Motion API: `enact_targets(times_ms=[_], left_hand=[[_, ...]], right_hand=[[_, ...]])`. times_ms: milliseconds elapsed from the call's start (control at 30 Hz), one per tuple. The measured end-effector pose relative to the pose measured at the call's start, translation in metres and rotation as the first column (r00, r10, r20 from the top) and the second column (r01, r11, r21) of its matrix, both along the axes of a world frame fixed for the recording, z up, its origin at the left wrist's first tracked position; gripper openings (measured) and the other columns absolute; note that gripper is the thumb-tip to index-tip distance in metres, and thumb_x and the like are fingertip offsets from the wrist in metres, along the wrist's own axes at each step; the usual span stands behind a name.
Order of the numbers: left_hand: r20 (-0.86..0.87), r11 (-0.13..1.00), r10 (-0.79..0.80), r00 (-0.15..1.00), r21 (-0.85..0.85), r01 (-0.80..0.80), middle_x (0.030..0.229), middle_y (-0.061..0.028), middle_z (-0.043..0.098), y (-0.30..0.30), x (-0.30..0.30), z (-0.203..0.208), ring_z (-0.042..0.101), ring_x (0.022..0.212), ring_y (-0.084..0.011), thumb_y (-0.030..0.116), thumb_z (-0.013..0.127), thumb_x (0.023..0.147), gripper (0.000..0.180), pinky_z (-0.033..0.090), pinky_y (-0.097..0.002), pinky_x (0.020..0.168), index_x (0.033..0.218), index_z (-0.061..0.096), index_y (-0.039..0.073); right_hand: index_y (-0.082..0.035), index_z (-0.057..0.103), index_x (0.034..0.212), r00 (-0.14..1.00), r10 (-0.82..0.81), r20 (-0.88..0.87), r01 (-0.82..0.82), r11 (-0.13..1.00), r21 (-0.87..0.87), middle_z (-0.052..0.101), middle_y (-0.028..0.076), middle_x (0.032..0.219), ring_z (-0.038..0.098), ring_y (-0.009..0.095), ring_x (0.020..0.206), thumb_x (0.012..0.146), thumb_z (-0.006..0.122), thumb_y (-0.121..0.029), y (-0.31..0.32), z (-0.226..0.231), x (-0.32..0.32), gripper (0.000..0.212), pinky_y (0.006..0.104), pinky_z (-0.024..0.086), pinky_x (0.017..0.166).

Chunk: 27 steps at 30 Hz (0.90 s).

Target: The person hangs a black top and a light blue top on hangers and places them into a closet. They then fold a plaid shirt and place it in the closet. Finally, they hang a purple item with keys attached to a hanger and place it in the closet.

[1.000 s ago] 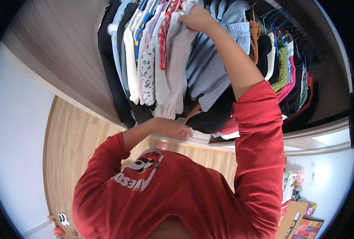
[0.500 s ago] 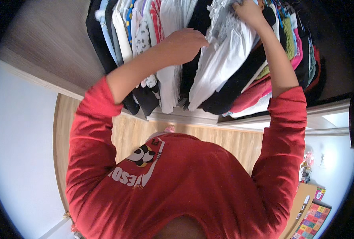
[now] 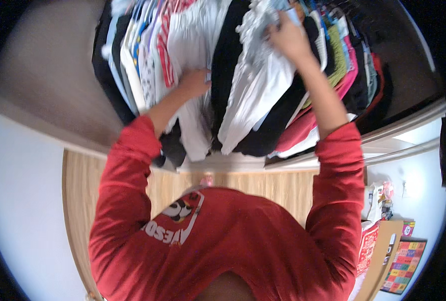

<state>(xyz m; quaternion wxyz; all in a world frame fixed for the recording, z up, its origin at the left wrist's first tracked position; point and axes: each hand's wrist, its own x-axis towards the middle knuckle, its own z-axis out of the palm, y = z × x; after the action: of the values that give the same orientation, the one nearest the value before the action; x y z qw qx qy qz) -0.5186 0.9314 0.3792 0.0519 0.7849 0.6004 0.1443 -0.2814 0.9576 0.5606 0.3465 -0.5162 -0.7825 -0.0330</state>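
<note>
The ruffled white garment (image 3: 255, 93), hung lengthwise just right of the black garment (image 3: 226, 60), is touched near its top by the nearer, bent-fingered right hand (image 3: 288, 39), the pale gathered-waist garment (image 3: 189, 42) by the half-curled left hand (image 3: 196, 83), neither grip being certain.

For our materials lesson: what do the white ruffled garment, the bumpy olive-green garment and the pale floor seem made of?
White ruffled garment: thin matte cloth, perhaps cotton; soft creases suggest it. Bumpy olive-green garment: probably matte yarn, looking knitted. Pale floor: smooth wood or laminate, showing grain.
</note>
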Motion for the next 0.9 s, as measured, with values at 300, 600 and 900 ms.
enact_targets(times_ms=[300, 600, 900], left_hand=[[0.938, 0.981, -0.129, 0.320, 0.168, -0.096, 0.104, -0.0119, 0.054, 0.035, 0.029, -0.022, 0.052, 0.094, -0.0190, 0.008, 0.054, 0.078, 0.036, 0.040, -0.0305, 0.083, 0.113, 0.046, 0.002], [0.993, 0.999, -0.030, 0.115, 0.032, -0.023, 0.125, -0.0159, 0.037, 0.001, 0.022, 0.057, 0.037, 0.114, -0.0248, 0.032, 0.028, 0.091, 0.048, 0.028, -0.0313, 0.095, 0.128, 0.029, 0.002], [0.822, 0.947, -0.278, 0.497, 0.320, 0.001, 0.140, -0.0140, 0.010, 0.074, 0.063, 0.055, 0.012, 0.129, -0.0224, 0.032, 0.032, 0.089, 0.059, 0.011, -0.0304, 0.105, 0.134, 0.009, 0.001]], right_hand=[[0.018, 0.006, 0.124, 0.898, 0.246, -0.364, -0.330, 0.925, -0.190, 0.053, 0.034, 0.090, 0.053, 0.042, 0.085, 0.069, 0.046, -0.002, -0.024, -0.006, -0.104, 0.071, 0.0408, 0.042, 0.079], [0.007, 0.018, 0.127, 0.845, 0.443, -0.299, -0.483, 0.872, -0.074, 0.052, 0.029, 0.099, 0.051, 0.040, 0.091, 0.075, 0.054, -0.013, -0.044, -0.015, -0.090, 0.066, 0.0393, 0.041, 0.082], [0.000, 0.048, 0.087, 0.773, 0.575, -0.270, -0.591, 0.495, -0.637, 0.049, 0.016, 0.069, 0.047, 0.026, 0.060, 0.082, 0.048, -0.015, -0.150, -0.106, 0.024, 0.016, 0.0347, 0.041, 0.058]])
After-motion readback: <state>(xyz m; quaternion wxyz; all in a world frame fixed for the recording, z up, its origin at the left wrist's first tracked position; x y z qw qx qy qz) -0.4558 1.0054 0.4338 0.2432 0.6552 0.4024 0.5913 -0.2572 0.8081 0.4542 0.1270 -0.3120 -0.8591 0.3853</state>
